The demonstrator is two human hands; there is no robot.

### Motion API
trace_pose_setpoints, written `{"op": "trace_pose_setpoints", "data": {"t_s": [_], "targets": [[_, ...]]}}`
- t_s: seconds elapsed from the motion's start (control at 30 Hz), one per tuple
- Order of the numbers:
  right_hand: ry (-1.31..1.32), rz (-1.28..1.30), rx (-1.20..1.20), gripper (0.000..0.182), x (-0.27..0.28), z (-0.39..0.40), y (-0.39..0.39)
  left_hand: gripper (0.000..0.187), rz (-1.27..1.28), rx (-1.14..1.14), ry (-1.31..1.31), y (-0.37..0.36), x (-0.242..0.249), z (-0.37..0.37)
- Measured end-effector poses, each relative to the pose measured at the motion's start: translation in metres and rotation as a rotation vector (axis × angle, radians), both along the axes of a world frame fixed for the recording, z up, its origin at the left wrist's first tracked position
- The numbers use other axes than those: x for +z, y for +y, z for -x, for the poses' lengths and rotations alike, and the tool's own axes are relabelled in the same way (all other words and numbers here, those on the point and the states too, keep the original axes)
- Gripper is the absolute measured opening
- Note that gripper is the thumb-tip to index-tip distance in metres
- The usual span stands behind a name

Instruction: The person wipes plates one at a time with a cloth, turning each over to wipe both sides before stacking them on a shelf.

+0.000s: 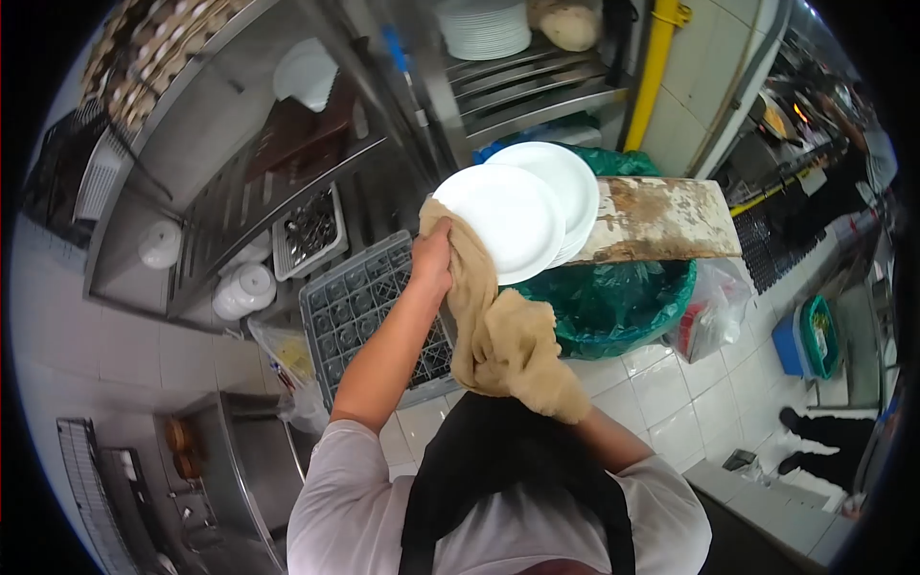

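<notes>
My left hand [433,255] is closed at the left rim of a white plate [500,222], with a tan cloth [471,278] between hand and plate. This plate is held over part of a stack of white plates [572,182] on a worn board [661,220]. The cloth hangs from my left hand and bunches around my right hand [541,369]. My right fingers are covered, but the cloth is gathered in a fist-like shape there. Below the board, a bin with a green liner [623,307] stands close by.
A grey glass rack [350,307] is left of my arm, near a tray of cutlery [309,233]. Metal shelving holds a plate stack [484,29] ahead. A yellow pipe [654,77] rises behind the board. Another person's legs [834,446] show at the right.
</notes>
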State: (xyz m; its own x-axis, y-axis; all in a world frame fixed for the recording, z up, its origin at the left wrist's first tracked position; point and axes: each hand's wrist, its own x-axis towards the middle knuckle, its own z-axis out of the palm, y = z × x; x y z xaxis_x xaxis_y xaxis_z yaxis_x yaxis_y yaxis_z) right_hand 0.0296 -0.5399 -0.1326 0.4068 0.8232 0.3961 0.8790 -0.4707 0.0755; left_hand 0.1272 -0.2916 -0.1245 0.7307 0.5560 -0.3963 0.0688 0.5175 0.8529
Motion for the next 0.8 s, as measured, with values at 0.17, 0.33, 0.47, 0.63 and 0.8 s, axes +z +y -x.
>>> {"op": "trace_pose_setpoints", "data": {"t_s": [0.17,0.33,0.47,0.63,0.8], "targets": [[1.043,-0.284,0.251,0.052,0.002,-0.016,-0.015,0.056,-0.075,-0.097,0.081,-0.018,-0.007,-0.043],[0.821,-0.047,0.118,0.055,0.072,-0.051,-0.039,0.066,-0.173,-0.193,0.116,0.000,0.007,-0.008],[0.543,-0.750,-0.067,0.055,0.083,-0.085,-0.007,0.065,-0.361,-0.498,0.350,0.029,0.007,0.053],[0.591,-0.683,0.094,0.055,0.080,-0.081,0.096,0.074,-1.135,-1.116,0.495,0.098,0.040,0.089],[0.696,-0.511,0.140,0.055,0.073,-0.065,0.149,0.031,-1.403,-0.201,-0.038,0.241,0.111,0.016]]}}
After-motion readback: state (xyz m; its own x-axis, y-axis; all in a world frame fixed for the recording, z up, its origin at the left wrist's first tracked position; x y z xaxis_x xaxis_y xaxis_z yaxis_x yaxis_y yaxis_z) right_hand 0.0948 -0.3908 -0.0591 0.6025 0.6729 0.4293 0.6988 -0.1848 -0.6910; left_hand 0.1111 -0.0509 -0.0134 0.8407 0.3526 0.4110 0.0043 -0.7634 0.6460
